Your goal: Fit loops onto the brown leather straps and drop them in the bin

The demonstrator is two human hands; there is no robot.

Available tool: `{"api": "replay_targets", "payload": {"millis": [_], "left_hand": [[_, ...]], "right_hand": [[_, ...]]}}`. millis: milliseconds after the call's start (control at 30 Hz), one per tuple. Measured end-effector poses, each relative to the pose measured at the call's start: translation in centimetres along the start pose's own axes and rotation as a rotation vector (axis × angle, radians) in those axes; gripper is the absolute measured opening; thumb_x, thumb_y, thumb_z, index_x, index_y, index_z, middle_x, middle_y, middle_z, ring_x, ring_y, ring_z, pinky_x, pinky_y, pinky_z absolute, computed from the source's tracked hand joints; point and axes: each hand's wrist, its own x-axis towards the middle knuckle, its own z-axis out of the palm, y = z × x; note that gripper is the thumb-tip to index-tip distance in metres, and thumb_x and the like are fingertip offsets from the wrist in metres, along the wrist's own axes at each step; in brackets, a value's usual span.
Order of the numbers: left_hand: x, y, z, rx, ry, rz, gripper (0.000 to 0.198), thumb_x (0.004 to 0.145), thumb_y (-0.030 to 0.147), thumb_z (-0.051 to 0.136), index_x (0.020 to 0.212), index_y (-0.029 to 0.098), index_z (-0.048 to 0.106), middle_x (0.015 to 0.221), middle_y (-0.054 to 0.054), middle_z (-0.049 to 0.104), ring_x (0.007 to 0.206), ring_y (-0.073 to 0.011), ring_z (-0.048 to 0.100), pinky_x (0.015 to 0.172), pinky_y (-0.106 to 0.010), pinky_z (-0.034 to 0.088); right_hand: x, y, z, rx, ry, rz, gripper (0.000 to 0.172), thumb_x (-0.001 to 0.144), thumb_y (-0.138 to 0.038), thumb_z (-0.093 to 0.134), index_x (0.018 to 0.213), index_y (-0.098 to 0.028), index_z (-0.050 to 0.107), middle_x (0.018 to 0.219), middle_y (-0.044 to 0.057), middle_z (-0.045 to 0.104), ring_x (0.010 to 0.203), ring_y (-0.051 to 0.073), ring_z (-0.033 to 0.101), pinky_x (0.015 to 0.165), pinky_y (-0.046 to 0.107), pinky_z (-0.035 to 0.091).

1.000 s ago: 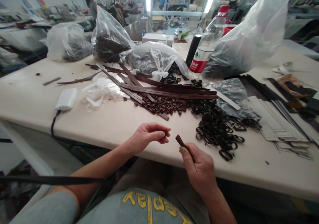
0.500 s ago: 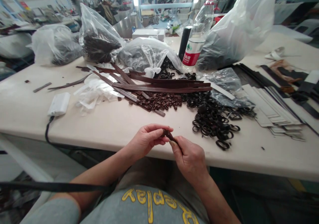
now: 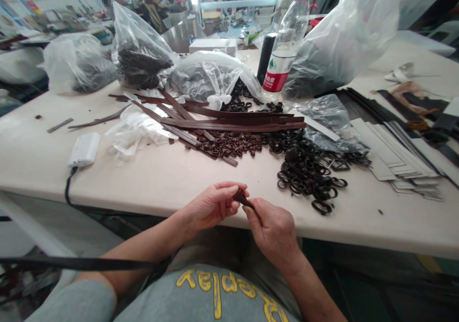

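Note:
Between my two hands, close to the table's front edge, is a short dark brown leather strap [image 3: 244, 198]. The fingertips of my left hand [image 3: 217, 204] pinch its upper end. My right hand [image 3: 274, 229] is closed round the lower part, thumb on top, and hides the rest of it. Just beyond my hands lies a heap of small brown leather loops [image 3: 236, 144]. Long brown leather straps [image 3: 233, 123] rest across and behind that heap. To its right spreads a pile of black rings [image 3: 301, 174].
Filled plastic bags [image 3: 206, 76] line the back of the table [image 3: 143, 183], beside a red-labelled bottle [image 3: 278, 71] and a black cylinder [image 3: 266, 59]. Pale flat strips [image 3: 390, 155] are stacked at right. A white box with a cable [image 3: 85, 149] lies at left.
My left fingers have shifted slightly on the upper end of the strap, and its visible part sits at a slightly different angle. My right hand keeps its grip. The view has moved slightly.

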Motion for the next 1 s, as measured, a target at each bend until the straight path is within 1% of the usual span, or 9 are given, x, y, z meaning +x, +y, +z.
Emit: {"api": "replay_targets", "payload": {"millis": [100,167,233,333,433,600,767,867,1000], "left_hand": [[-0.2,-0.7,0.1,0.167,-0.01,0.163,0.036,0.072,0.041,0.089,0.097,0.017,0.08,0.09,-0.008,0.072,0.062,-0.008,0.059,0.063,-0.017,0.051],[-0.4,-0.9,0.0,0.324,-0.01,0.288,0.037,0.072,0.04,0.088,0.103,0.02,0.08,0.094,-0.007,0.072,0.065,-0.0104,0.058,0.066,-0.022,0.051],[-0.4,-0.8,-0.2,0.462,-0.024,0.368,0.031,0.074,0.037,0.087,0.1,0.021,0.08,0.1,-0.007,0.071,0.076,-0.0154,0.061,0.073,-0.026,0.051],[-0.3,-0.5,-0.6,0.529,-0.115,0.344,0.023,0.077,0.034,0.084,0.096,0.021,0.081,0.107,-0.008,0.07,0.099,-0.0225,0.061,0.089,-0.031,0.048],[-0.4,-0.6,-0.7,0.504,-0.173,0.288,0.023,0.08,0.032,0.081,0.1,0.022,0.08,0.108,-0.006,0.07,0.105,-0.0234,0.06,0.097,-0.033,0.045],[-0.8,-0.4,-0.6,0.528,-0.041,0.41,0.013,0.082,0.028,0.08,0.093,0.022,0.081,0.102,-0.005,0.071,0.1,-0.0215,0.062,0.093,-0.03,0.047],[-1.5,0.7,-1.1,0.536,0.044,0.479,0.011,0.083,0.029,0.079,0.093,0.024,0.081,0.099,-0.003,0.072,0.097,-0.0201,0.062,0.09,-0.028,0.047],[-1.7,1.0,-1.3,0.563,0.065,0.492,0.011,0.082,0.029,0.08,0.092,0.024,0.081,0.099,-0.004,0.073,0.097,-0.0205,0.063,0.09,-0.027,0.047],[-1.8,1.0,-1.2,0.556,0.08,0.49,0.013,0.082,0.031,0.08,0.092,0.023,0.081,0.098,-0.004,0.074,0.096,-0.0209,0.064,0.089,-0.028,0.048]], "right_hand": [[0.0,-0.1,-0.1,0.08,0.015,0.047,0.03,0.103,-0.027,0.043,0.081,-0.018,0.061,0.066,0.001,0.062,0.058,0.014,0.058,0.057,0.026,0.038],[0.0,-0.2,-0.3,0.158,-0.01,0.074,0.027,0.103,-0.026,0.045,0.084,-0.018,0.062,0.07,0.001,0.065,0.062,0.013,0.061,0.06,0.025,0.04],[0.0,-0.3,-0.5,0.224,-0.044,0.086,0.023,0.102,-0.025,0.046,0.088,-0.019,0.063,0.073,0.001,0.066,0.063,0.013,0.062,0.061,0.024,0.042],[-0.2,-0.3,-0.5,0.318,-0.071,0.091,0.021,0.102,-0.025,0.046,0.092,-0.019,0.063,0.075,0.001,0.067,0.065,0.014,0.063,0.061,0.024,0.044],[-0.2,-0.4,-0.4,0.382,-0.072,0.104,0.019,0.101,-0.024,0.046,0.097,-0.018,0.064,0.084,0.004,0.071,0.071,0.015,0.067,0.065,0.024,0.048],[0.2,-0.7,-0.4,0.312,-0.099,0.122,0.017,0.1,-0.026,0.048,0.096,-0.019,0.063,0.081,0.003,0.071,0.071,0.017,0.067,0.063,0.025,0.047],[-0.2,-0.5,-0.3,0.314,-0.196,0.168,0.019,0.099,-0.029,0.05,0.111,-0.02,0.062,0.096,0.004,0.073,0.081,0.018,0.069,0.07,0.026,0.048],[-0.6,-0.4,0.0,0.242,-0.239,0.176,0.019,0.099,-0.03,0.048,0.106,-0.02,0.062,0.089,0.003,0.072,0.075,0.02,0.068,0.065,0.027,0.045],[-0.9,-0.5,0.4,0.19,-0.266,0.143,0.02,0.099,-0.026,0.043,0.089,-0.019,0.059,0.074,0.002,0.066,0.064,0.018,0.062,0.059,0.027,0.039]]}}
